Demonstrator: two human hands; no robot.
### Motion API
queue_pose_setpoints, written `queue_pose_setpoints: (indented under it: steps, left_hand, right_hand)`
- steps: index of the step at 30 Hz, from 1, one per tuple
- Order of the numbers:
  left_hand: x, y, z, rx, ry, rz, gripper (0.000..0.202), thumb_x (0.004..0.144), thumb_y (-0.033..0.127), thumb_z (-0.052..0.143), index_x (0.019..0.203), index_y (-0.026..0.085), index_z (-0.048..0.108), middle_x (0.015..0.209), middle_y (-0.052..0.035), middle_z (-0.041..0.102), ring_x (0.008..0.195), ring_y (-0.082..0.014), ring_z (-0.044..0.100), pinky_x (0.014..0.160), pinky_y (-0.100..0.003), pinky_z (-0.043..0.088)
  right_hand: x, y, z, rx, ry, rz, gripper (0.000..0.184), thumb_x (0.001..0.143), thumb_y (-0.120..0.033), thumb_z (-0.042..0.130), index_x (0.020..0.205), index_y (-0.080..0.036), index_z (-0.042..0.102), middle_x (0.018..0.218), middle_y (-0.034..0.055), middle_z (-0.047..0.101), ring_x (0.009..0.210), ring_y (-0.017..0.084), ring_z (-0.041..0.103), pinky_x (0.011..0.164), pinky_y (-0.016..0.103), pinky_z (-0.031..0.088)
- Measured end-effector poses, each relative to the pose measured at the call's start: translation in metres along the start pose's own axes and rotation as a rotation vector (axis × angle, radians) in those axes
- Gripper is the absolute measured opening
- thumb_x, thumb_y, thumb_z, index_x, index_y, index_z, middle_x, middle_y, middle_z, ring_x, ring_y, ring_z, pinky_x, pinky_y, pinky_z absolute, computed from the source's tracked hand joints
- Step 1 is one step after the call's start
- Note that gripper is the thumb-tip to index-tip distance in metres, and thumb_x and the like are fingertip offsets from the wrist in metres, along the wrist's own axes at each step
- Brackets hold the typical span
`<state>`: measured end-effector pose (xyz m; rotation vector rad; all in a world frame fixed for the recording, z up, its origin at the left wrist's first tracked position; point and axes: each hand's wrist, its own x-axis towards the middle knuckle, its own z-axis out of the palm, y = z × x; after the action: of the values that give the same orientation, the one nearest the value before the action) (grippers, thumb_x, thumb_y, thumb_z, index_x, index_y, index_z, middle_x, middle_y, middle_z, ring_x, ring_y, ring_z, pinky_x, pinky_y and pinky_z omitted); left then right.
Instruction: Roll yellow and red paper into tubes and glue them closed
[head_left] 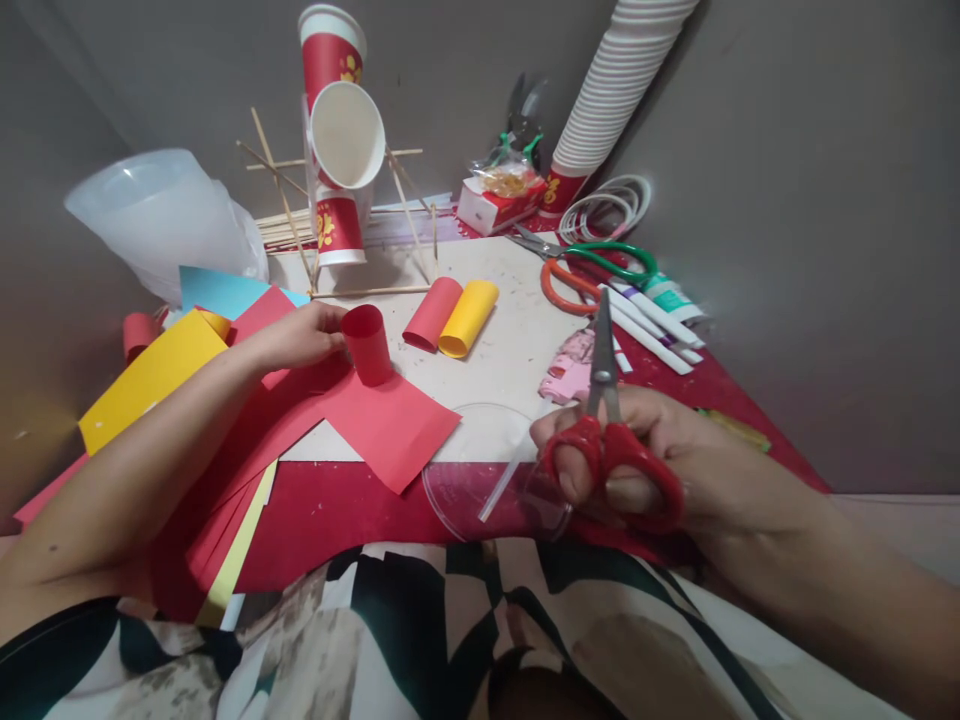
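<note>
While the left hand (304, 335) and right hand (645, 455) reach over a red table (337, 525), a stack of cups (619, 85) leans beyond the right one and a stick frame (371, 293) stands beyond the left. Red sheets (289, 415) spread beneath the left forearm; between the hands lie a clear disc (457, 500) and a red square (394, 435). The right hand grips red scissors (604, 360), blades together, tips pointing away. A red tube (367, 345) stands upright at the square's far edge, beside the left fingertips, which are hidden; whether they pinch it cannot be told. To that hand's right, a red roll (433, 314) and yellow roll (469, 318) lie side by side.
</note>
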<state>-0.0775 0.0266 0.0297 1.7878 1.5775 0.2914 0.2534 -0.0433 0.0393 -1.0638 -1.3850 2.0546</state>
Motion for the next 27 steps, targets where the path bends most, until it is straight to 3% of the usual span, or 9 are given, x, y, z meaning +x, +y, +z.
queue_pose_setpoints:
  steps: [3, 6, 10, 14, 16, 22, 27]
  left_hand:
    - [-0.007, -0.006, -0.003, 0.003, -0.037, -0.005, 0.027, 0.073, 0.034, 0.060, 0.092, 0.018, 0.068, 0.093, -0.0039, 0.075, 0.088, -0.0236, 0.068, 0.079, -0.033, 0.052]
    - [-0.017, -0.011, -0.001, 0.033, -0.056, 0.007, 0.031, 0.071, 0.036, 0.064, 0.097, 0.019, 0.069, 0.096, -0.0042, 0.075, 0.088, -0.0228, 0.067, 0.079, -0.032, 0.050]
    - [-0.030, -0.008, 0.014, 0.100, 0.009, -0.022, 0.036, 0.069, 0.039, 0.071, 0.099, 0.019, 0.070, 0.084, -0.0047, 0.071, 0.075, -0.0217, 0.063, 0.067, -0.030, 0.045]
    - [-0.036, -0.007, 0.027, 0.045, 0.100, -0.032, 0.027, 0.065, 0.032, 0.077, 0.087, 0.020, 0.069, 0.071, -0.0015, 0.063, 0.062, -0.0181, 0.056, 0.057, -0.027, 0.038]
    - [-0.036, -0.009, 0.030, -0.027, 0.117, -0.036, 0.025, 0.064, 0.029, 0.078, 0.084, 0.021, 0.068, 0.069, -0.0003, 0.062, 0.061, -0.0170, 0.054, 0.056, -0.026, 0.038]
    - [-0.042, -0.010, 0.031, -0.438, 0.024, -0.155, 0.023, 0.066, 0.031, 0.080, 0.080, 0.019, 0.066, 0.062, 0.0007, 0.062, 0.054, -0.0134, 0.054, 0.053, -0.024, 0.038]
    - [-0.052, -0.008, 0.038, -0.740, 0.126, -0.210, 0.027, 0.062, 0.026, 0.086, 0.078, 0.017, 0.066, 0.062, -0.0003, 0.065, 0.059, -0.0141, 0.061, 0.059, -0.025, 0.048]
  right_hand:
    - [0.003, 0.006, -0.004, 0.150, 0.008, 0.038, 0.036, 0.049, -0.046, 0.095, 0.059, -0.020, 0.072, 0.060, -0.0017, 0.058, 0.049, 0.004, 0.047, 0.045, 0.014, 0.034]
    - [0.008, 0.006, -0.011, 0.072, -0.006, -0.002, 0.034, 0.051, -0.046, 0.095, 0.061, -0.020, 0.074, 0.057, -0.0023, 0.058, 0.049, 0.004, 0.047, 0.046, 0.014, 0.034]
    - [0.014, 0.000, -0.017, -0.080, 0.019, -0.059, 0.032, 0.055, -0.046, 0.093, 0.063, -0.020, 0.075, 0.061, 0.0003, 0.062, 0.055, 0.008, 0.051, 0.051, 0.018, 0.041]
    - [0.016, -0.003, -0.015, -0.152, 0.034, -0.040, 0.034, 0.055, -0.045, 0.092, 0.064, -0.019, 0.073, 0.063, 0.0010, 0.062, 0.057, 0.010, 0.050, 0.053, 0.022, 0.041]
    - [0.015, -0.002, -0.013, -0.168, 0.038, -0.030, 0.034, 0.055, -0.044, 0.093, 0.064, -0.018, 0.072, 0.064, 0.0014, 0.062, 0.059, 0.010, 0.051, 0.055, 0.023, 0.043]
    - [0.013, 0.007, -0.015, -0.061, 0.080, -0.051, 0.039, 0.059, -0.050, 0.090, 0.066, -0.018, 0.069, 0.058, -0.0015, 0.055, 0.052, 0.009, 0.044, 0.050, 0.024, 0.037]
    - [0.012, 0.016, -0.015, 0.087, 0.127, -0.110, 0.037, 0.062, -0.050, 0.089, 0.067, -0.020, 0.070, 0.064, -0.0008, 0.056, 0.055, 0.010, 0.048, 0.053, 0.025, 0.040]
